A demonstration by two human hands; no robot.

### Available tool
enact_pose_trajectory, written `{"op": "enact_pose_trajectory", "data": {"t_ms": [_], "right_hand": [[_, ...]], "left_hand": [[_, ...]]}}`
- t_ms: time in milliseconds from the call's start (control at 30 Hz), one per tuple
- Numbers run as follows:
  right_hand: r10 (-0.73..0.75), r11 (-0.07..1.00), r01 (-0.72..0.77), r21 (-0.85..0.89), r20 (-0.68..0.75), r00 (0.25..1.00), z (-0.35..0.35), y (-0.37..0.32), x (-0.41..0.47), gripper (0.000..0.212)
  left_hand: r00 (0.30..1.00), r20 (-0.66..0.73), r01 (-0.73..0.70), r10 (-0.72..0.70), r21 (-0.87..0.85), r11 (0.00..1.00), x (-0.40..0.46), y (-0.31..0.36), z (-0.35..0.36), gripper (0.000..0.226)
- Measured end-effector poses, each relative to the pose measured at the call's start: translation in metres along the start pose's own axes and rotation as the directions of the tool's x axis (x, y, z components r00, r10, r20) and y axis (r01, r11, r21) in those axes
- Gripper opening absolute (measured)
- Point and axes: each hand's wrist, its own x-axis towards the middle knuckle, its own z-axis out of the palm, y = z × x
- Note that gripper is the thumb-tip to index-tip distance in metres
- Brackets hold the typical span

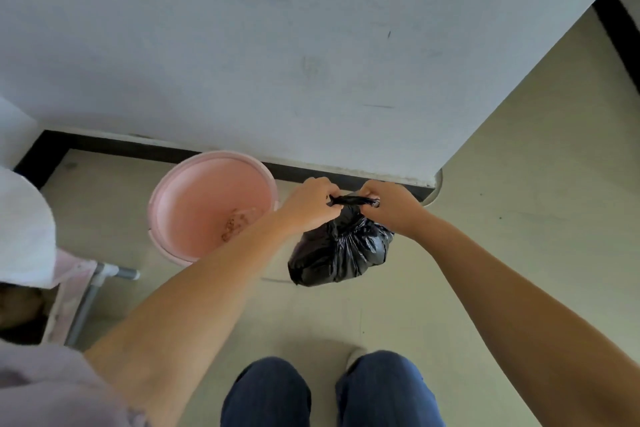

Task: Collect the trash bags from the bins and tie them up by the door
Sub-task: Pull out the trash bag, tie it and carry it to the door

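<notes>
A small black trash bag [341,253] hangs above the floor, bunched tight at its neck. My left hand [306,203] grips one end of the twisted top and my right hand [389,206] grips the other end, with the black strip stretched between them. To the left of the bag stands a round pink bin [180,191] with no liner, and a few brownish crumbs lie at its bottom.
A white wall [277,45] with a black skirting board [104,146] runs right behind the bin. A pink-and-grey metal frame [83,298] with white cloth stands at the left. Beige floor [519,218] opens to the right past the wall's corner. My legs in blue trousers are below.
</notes>
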Motion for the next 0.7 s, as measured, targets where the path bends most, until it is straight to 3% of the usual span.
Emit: {"op": "enact_pose_trajectory", "data": {"t_ms": [333,500,633,700], "right_hand": [[-0.07,0.994,0.071,-0.088,0.014,0.997,-0.17,-0.156,-0.126,0.019],[-0.104,0.982,0.112,-0.152,0.063,0.993,-0.203,-0.222,-0.187,0.022],[-0.169,0.965,0.189,-0.181,0.118,0.979,-0.21,-0.265,-0.224,0.024],[-0.208,0.954,0.234,-0.187,0.149,0.967,-0.209,-0.284,-0.235,0.025]], "left_hand": [[0.998,0.025,0.055,-0.055,-0.001,0.998,-0.145,0.144,-0.186,0.019],[0.997,0.049,0.064,-0.065,0.023,0.998,-0.234,0.189,-0.245,0.012],[0.995,0.032,0.096,-0.099,0.088,0.992,-0.276,0.175,-0.261,0.023],[0.987,0.007,0.16,-0.162,0.101,0.982,-0.283,0.148,-0.257,0.015]]}}
